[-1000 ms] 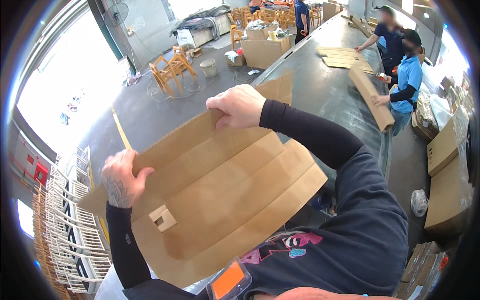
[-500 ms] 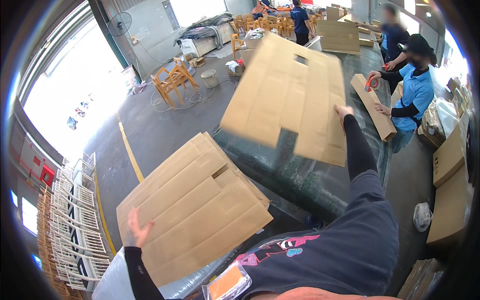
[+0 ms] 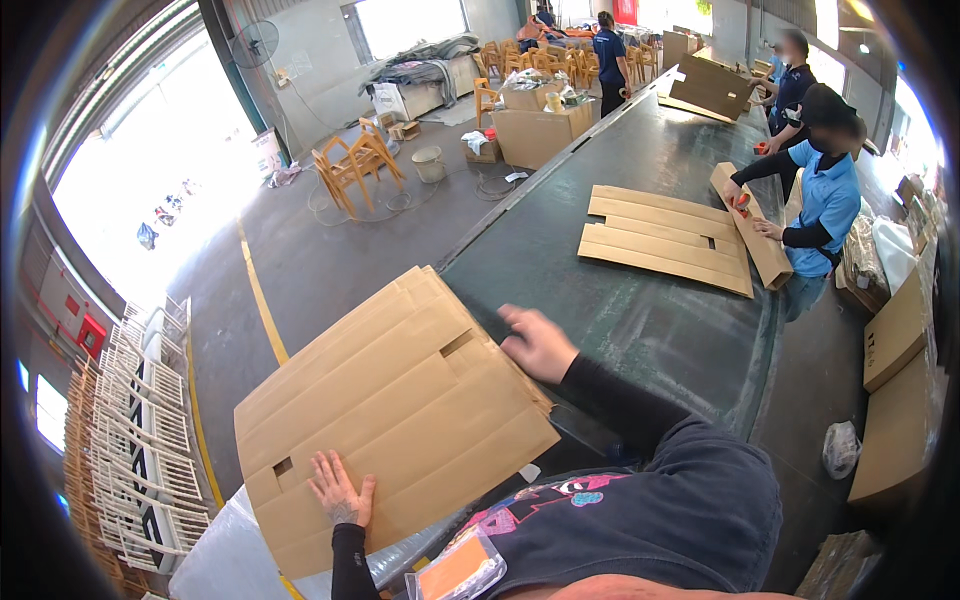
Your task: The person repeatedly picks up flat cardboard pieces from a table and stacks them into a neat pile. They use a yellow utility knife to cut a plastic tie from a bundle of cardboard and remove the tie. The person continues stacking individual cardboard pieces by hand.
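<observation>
A stack of flat brown cardboard sheets (image 3: 400, 390) with small rectangular cut-outs lies in front of me, tilted toward the left. My left hand (image 3: 340, 492) rests flat on the top sheet near its lower edge, fingers spread. Just past the stack's right edge is my right hand (image 3: 540, 345), with nothing held and its fingers loosely stretched; whether it touches the sheets I cannot tell. Farther along, a single flat cardboard sheet (image 3: 665, 240) with a notch and a slot lies on the dark green table (image 3: 520, 255).
Across the table a co-worker in light blue (image 3: 830, 190) works an orange tape dispenser (image 3: 742, 205) along a long folded carton (image 3: 750, 228). More people stand farther back. Wooden chair frames (image 3: 358, 165) and a bucket (image 3: 429, 164) stand on the floor; white slatted racks (image 3: 150, 440) line the left.
The cardboard sheet my right hand held in the air now lies on the table, released. That hand has come back toward the stack. My left hand has shifted right and settled flat.
</observation>
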Motion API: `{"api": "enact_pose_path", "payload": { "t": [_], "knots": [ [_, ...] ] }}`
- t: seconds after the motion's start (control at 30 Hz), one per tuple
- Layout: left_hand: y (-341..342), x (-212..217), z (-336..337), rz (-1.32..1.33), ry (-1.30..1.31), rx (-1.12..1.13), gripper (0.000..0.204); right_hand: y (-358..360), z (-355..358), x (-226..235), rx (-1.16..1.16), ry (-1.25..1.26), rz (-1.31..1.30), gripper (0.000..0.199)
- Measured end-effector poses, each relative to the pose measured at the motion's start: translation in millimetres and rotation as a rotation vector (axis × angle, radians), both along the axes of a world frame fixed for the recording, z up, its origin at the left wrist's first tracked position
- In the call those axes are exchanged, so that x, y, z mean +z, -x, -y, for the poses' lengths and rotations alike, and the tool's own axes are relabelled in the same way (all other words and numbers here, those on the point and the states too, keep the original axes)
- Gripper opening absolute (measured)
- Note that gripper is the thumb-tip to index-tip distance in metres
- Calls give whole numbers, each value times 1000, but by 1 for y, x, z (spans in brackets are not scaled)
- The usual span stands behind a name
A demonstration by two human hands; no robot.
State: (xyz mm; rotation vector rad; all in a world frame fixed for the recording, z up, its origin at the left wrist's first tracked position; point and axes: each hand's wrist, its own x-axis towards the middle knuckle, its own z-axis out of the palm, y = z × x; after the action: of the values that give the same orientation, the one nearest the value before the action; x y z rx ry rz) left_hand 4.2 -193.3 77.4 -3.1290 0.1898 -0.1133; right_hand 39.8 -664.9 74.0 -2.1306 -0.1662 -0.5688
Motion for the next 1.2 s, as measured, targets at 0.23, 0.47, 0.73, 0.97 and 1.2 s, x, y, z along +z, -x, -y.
{"api": "enact_pose_path", "payload": {
  "t": [0.23,0.47,0.73,0.97,1.2],
  "knots": [
    [-11,-28,3,97,145,-104,92,60,-162,-2,-6,740,-172,66],
    [-10,-36,-11,162,280,-150,60,60,-169,-4,-55,716,-139,63],
    [36,-24,-14,115,232,-664,72,64,-174,-7,-82,680,-171,60],
    [77,-12,-73,-35,427,-573,73,57,-176,-11,-69,646,-143,57],
    [75,-55,-247,342,210,598,70,48,-128,-28,-140,-95,30,40]
  ]
}}
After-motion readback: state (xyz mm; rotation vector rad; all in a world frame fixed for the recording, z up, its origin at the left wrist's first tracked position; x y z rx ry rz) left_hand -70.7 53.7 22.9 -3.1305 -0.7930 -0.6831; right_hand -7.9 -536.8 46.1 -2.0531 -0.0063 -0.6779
